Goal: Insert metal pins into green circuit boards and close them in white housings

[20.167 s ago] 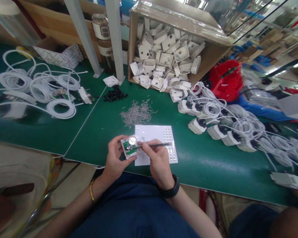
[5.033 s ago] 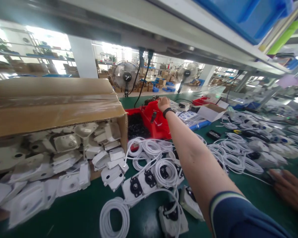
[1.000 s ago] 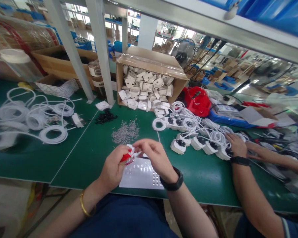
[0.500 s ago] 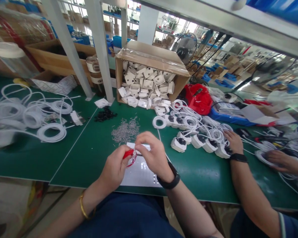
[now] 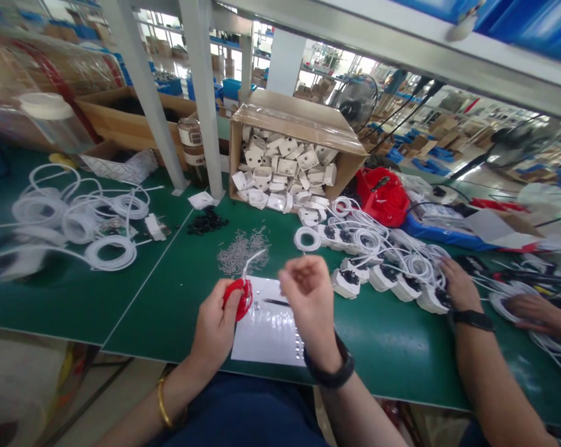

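My left hand (image 5: 217, 323) is closed around a bundle of thin red wire (image 5: 244, 299), pinched between thumb and fingers. A white strand (image 5: 252, 264) sticks up from the top of the bundle, its free end pointing up and right. My right hand (image 5: 308, 298) hovers to the right of it, apart from the bundle, with loosely curled, slightly blurred fingers; I see nothing in it. Below both hands lies a white sheet (image 5: 266, 338) bearing a dark pen-like stick (image 5: 276, 302) and small shiny round pieces (image 5: 299, 347).
Beyond the sheet are a pile of small metal pins (image 5: 243, 251) and black bits (image 5: 206, 221). A carton (image 5: 299, 115) holds white housings. Coiled white cables (image 5: 110, 251) lie left; white units with cables (image 5: 385, 277) lie right, beside a co-worker's hand (image 5: 461, 285).
My right hand has let go of the white strand and moved right, away from the red bundle. The strand now stands free. The view has shifted slightly.
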The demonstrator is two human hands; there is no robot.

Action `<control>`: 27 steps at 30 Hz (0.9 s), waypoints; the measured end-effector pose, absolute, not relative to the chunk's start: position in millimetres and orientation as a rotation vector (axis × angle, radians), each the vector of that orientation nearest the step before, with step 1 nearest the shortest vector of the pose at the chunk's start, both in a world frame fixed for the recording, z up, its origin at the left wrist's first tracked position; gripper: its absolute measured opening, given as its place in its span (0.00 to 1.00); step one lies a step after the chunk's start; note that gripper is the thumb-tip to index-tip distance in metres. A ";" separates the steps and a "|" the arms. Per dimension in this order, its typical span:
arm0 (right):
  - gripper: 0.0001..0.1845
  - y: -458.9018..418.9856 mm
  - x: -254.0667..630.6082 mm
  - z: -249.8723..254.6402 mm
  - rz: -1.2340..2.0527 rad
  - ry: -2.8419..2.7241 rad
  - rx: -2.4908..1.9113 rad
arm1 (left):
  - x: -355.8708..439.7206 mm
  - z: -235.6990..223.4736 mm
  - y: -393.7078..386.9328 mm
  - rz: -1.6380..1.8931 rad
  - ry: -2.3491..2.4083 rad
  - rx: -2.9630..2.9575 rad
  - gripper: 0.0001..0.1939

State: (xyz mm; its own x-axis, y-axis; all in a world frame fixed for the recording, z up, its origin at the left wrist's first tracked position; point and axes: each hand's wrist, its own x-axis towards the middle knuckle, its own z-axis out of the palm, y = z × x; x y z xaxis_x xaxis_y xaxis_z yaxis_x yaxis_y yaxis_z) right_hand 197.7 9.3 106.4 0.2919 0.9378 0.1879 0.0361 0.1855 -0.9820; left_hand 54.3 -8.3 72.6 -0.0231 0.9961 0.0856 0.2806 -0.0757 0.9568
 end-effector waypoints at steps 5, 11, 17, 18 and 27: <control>0.10 -8.8 170.3 107.6 1.002 -1.138 -1.183 | 53.2 67.7 -9.2 1.242 1.352 1.682 0.11; 0.11 -6.3 171.7 106.8 0.996 -1.234 -1.200 | 50.0 65.4 -8.6 1.378 1.330 1.845 0.09; 0.10 -8.4 173.4 102.3 0.776 -1.462 -1.302 | 48.3 65.7 -12.7 1.398 1.262 1.890 0.07; 0.10 -8.1 173.1 101.9 0.791 -1.446 -1.283 | 49.0 66.0 -13.5 1.400 1.269 1.823 0.07; 0.12 -7.5 163.5 88.6 1.089 -1.006 -0.953 | 64.5 73.6 -13.3 1.258 0.915 0.678 0.17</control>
State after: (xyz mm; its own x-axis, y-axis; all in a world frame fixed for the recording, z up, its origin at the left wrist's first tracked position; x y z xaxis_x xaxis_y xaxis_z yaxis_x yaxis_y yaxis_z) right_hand 163.5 -7.5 88.6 0.1576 0.9739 0.1631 -0.2391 0.1979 -0.9506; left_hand 64.5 -13.3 73.6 0.0542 0.9780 -0.2015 -0.4924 0.2017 0.8466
